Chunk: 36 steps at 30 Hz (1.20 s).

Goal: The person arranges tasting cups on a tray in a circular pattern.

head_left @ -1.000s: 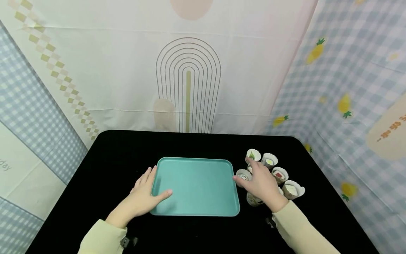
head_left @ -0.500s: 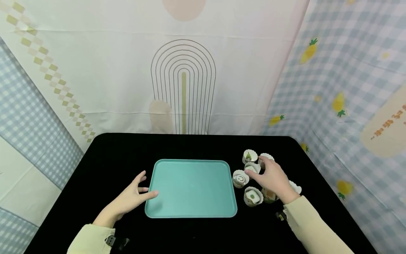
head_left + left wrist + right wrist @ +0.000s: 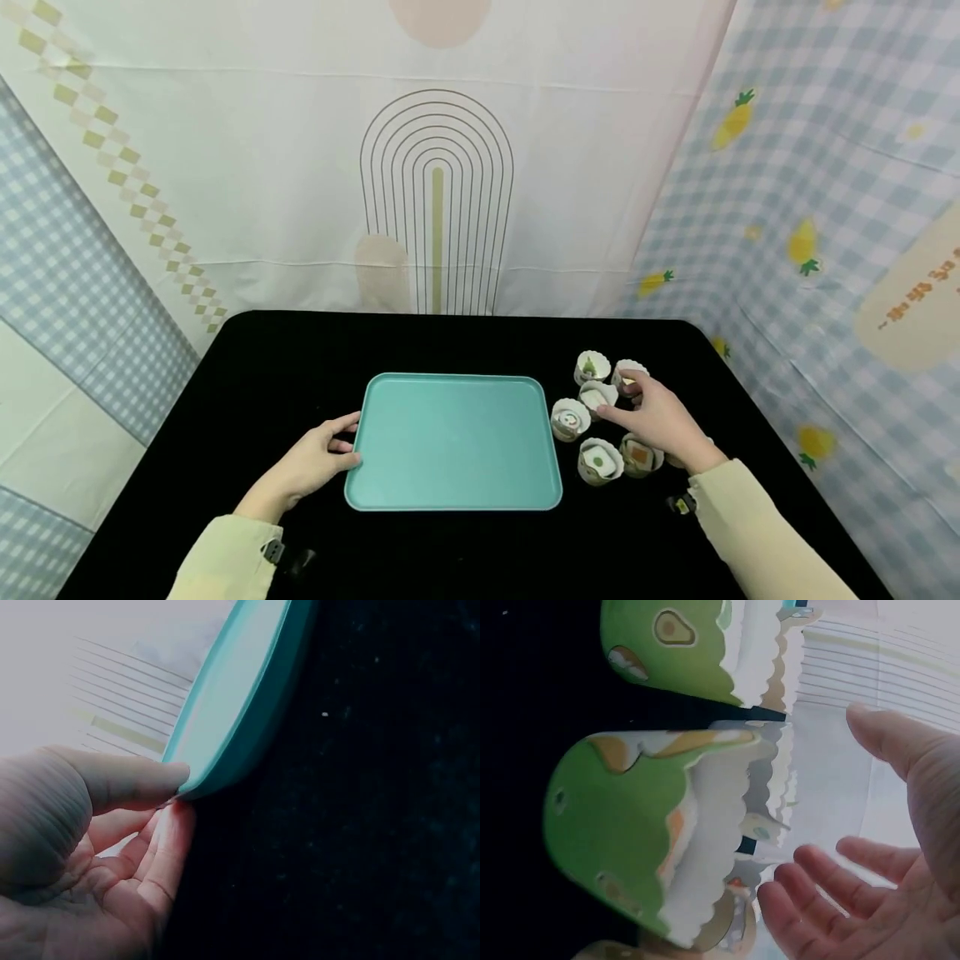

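Observation:
A flat teal tray (image 3: 453, 442) lies on the black table. My left hand (image 3: 309, 462) pinches its left edge, with the thumb on the rim and the fingers curled beneath, as the left wrist view shows. Right of the tray stand several paper baking cups with scalloped rims. My right hand (image 3: 663, 421) hovers over them, thumb and fingers apart and holding nothing. Its thumb is nearest a cup with a white piece inside (image 3: 597, 397); the fingers partly cover a cup behind (image 3: 628, 372). In the right wrist view, a green printed cup (image 3: 615, 817) stands below the hand.
Other cups stand close together: one with a green shape (image 3: 592, 365), one with a swirl (image 3: 570, 419), one with a green dot (image 3: 600, 462) and one with an orange square (image 3: 641, 457). A patterned curtain (image 3: 300, 183) hangs behind the table.
My left hand let go of the tray's left side, drew back, then came to pinch its edge. The right hand moved right over the cups, uncovering the front ones.

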### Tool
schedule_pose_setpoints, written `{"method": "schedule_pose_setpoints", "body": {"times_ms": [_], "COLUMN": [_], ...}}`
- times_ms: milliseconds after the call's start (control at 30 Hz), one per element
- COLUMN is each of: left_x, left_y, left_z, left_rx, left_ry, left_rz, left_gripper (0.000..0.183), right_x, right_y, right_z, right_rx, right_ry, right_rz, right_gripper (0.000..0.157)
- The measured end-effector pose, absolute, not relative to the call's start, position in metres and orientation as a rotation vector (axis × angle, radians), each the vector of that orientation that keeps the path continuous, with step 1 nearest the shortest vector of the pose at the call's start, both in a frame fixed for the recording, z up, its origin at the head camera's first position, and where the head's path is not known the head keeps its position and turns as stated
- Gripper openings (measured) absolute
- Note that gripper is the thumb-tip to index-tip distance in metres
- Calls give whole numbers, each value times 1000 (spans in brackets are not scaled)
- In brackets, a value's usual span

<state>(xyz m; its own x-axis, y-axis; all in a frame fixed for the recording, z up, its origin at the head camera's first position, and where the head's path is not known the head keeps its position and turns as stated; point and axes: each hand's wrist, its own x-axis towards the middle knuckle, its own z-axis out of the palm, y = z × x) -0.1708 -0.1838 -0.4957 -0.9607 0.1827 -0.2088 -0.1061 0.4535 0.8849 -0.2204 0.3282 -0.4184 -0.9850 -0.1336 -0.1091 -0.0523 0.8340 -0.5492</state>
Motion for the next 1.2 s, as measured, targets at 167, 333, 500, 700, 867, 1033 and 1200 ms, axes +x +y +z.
{"method": "schedule_pose_setpoints", "body": {"times_ms": [167,333,500,700,867,1033,1200], "left_x": [-169,-167,-168,-168,-168,-168,-170], "left_y": [-182,-183,-183,-186,-189,-189,-188], "left_z": [-494,-491,-490,-490,-492,-493,-492], "left_rx": [47,53,39,58,53,48,50], "left_ry": [2443,2424,2415,2411,2392,2381,2384], "left_rz": [1497,1506,1504,1500,1513,1530,1531], "left_gripper": [68,67,67,68,69,69,68], "right_x": [-216,-205,-190,-182,-182,-182,-181], "right_y": [335,335,329,324,319,316,315], "right_z": [-421,-428,-437,-448,-456,-460,-462], "right_rx": [-197,-333,-495,-589,-640,-676,-678], "right_ry": [2805,2805,2832,2940,2977,2994,3002], "right_rz": [-901,-906,-861,-680,-563,-457,-380], "right_gripper": [90,81,75,75,68,64,57]}}
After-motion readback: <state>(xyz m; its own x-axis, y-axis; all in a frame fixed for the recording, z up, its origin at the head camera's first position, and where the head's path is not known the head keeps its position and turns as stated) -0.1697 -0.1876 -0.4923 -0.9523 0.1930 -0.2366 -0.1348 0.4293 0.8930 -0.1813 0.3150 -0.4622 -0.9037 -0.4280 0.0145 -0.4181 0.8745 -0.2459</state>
